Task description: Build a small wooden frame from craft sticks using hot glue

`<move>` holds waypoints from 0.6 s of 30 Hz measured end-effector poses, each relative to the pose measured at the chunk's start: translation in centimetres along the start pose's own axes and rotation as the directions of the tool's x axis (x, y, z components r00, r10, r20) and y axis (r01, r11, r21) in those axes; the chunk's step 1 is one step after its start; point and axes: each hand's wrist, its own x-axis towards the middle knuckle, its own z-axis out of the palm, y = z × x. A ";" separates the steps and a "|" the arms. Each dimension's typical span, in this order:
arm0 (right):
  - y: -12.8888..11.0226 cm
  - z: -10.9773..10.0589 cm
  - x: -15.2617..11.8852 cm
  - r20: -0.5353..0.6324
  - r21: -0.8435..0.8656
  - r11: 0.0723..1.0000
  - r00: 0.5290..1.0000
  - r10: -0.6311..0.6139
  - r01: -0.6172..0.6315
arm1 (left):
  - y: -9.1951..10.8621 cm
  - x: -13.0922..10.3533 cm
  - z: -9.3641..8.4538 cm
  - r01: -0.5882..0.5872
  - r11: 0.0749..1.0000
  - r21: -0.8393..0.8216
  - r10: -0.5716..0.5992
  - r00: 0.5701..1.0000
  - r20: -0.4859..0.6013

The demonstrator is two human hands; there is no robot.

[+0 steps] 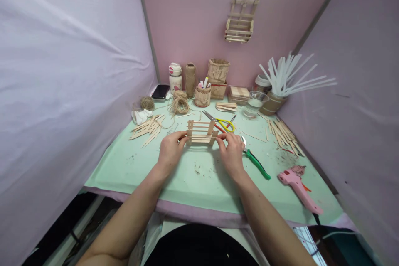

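A small slatted frame made of wooden craft sticks [201,127] stands on the table between my hands. At its left front corner, my left hand [171,147] is closed, thumb and fingers pinching the end of the front slats. My right hand [231,151] pinches the matching right end. Whether both grip one loose stick laid across the front or the frame itself, I cannot tell. Behind the frame lie yellow-handled scissors [220,120]. Just right of my right hand are green-handled pliers [257,164], their jaws partly hidden by it.
A pink glue gun [301,189] lies at the right front. Loose sticks lie left [148,126] and right [285,136]. Along the back stand twine [180,102], a pen holder [202,96], a clear cup [254,104] and white glue sticks [285,75]. A stick shelf [240,29] hangs on the wall.
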 end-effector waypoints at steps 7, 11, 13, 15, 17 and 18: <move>-0.1 0.1 0.0 -0.008 -0.018 1.000 1.000 -0.006 0.006 | -0.1 0.1 0.0 -0.021 1.000 -0.019 0.021 1.000 0.010; -0.2 0.0 0.0 -0.019 -0.018 0.999 0.999 -0.045 0.045 | -0.2 0.1 0.0 -0.017 1.000 -0.013 0.017 1.000 0.000; -0.1 0.1 0.1 -0.017 0.003 0.999 0.998 -0.053 0.053 | -0.2 0.2 0.1 -0.020 1.000 -0.010 0.020 1.000 0.002; -0.1 0.1 0.1 -0.010 0.039 0.998 0.999 -0.051 0.051 | -0.3 0.2 0.1 -0.025 1.000 -0.010 0.025 1.000 0.003; 0.0 0.1 0.2 0.004 0.076 0.996 0.999 -0.046 0.046 | -0.4 0.2 0.2 -0.028 1.000 -0.012 0.028 1.000 0.001; 0.0 0.1 0.2 0.011 0.089 0.995 0.999 -0.043 0.042 | -0.4 0.2 0.2 -0.027 1.000 -0.014 0.027 1.000 0.002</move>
